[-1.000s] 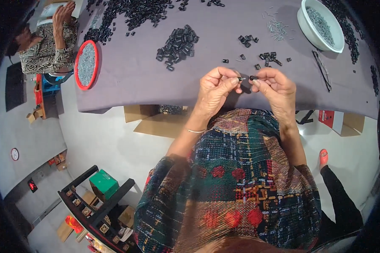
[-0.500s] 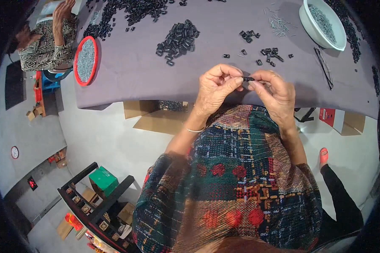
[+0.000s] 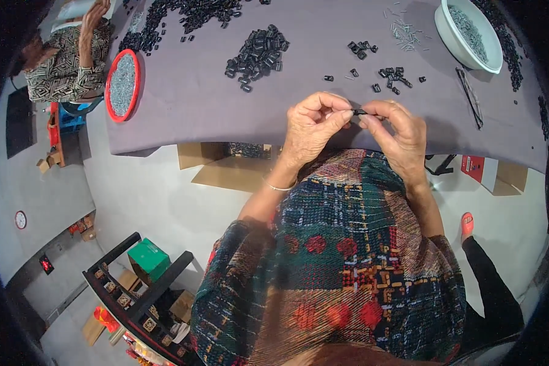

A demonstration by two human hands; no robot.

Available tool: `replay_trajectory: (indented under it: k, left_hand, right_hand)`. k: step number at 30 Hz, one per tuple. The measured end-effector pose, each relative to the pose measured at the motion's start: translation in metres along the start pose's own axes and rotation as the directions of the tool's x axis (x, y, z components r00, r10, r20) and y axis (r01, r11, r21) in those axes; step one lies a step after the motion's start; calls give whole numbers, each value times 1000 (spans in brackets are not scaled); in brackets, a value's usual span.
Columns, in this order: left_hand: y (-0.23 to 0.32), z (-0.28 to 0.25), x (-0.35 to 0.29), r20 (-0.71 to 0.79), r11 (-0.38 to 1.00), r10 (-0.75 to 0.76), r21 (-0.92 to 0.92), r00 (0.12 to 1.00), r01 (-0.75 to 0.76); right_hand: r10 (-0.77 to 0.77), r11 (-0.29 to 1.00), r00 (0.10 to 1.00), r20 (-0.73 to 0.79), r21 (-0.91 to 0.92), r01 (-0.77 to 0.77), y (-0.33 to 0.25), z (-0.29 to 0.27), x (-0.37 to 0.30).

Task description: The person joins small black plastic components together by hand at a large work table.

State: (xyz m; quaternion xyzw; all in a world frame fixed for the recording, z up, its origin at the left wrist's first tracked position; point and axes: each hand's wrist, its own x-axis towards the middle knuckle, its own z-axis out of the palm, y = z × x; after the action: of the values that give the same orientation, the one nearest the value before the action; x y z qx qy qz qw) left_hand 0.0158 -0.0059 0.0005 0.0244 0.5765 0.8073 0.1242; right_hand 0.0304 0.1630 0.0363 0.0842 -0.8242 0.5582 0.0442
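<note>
Between the fingertips of both hands is a small black plastic piece [image 3: 358,112], held just above the near edge of the cloth-covered table. My left hand [image 3: 316,129] pinches its left end, and my right hand [image 3: 398,135] pinches the other; the fingers cover most of it. Beyond my hands lie small clusters of similar black pieces [image 3: 395,77] and a few more black pieces [image 3: 361,49]. A larger heap of black pieces [image 3: 259,52] sits farther left. Loose thin metal pins [image 3: 404,33] are scattered at the far right.
A white bowl [image 3: 443,38] of metal pins stands at the right, near dark tweezers-like tools [image 3: 470,100]. At the left is a red-rimmed basket [image 3: 108,91] of pins. Another person [image 3: 73,64] sits beyond it. Open cardboard boxes [image 3: 226,175] stand below the table edge.
Both hands stay almost in place, and the black piece between the fingertips has tilted slightly. The whole view has shifted a little.
</note>
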Motion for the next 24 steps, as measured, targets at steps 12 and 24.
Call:
replay_trajectory:
  k: [12,24]
  left_hand:
    - [-5,1,-4,-44,1000,13,3,999,-13]
    - [-14,5,-8,-86,994,-72,-90,994,64]
  right_hand:
    - [29,999,1000,0,34,-29,1,2,-2]
    - [57,997,997,51,52,-59,10,2,-2]
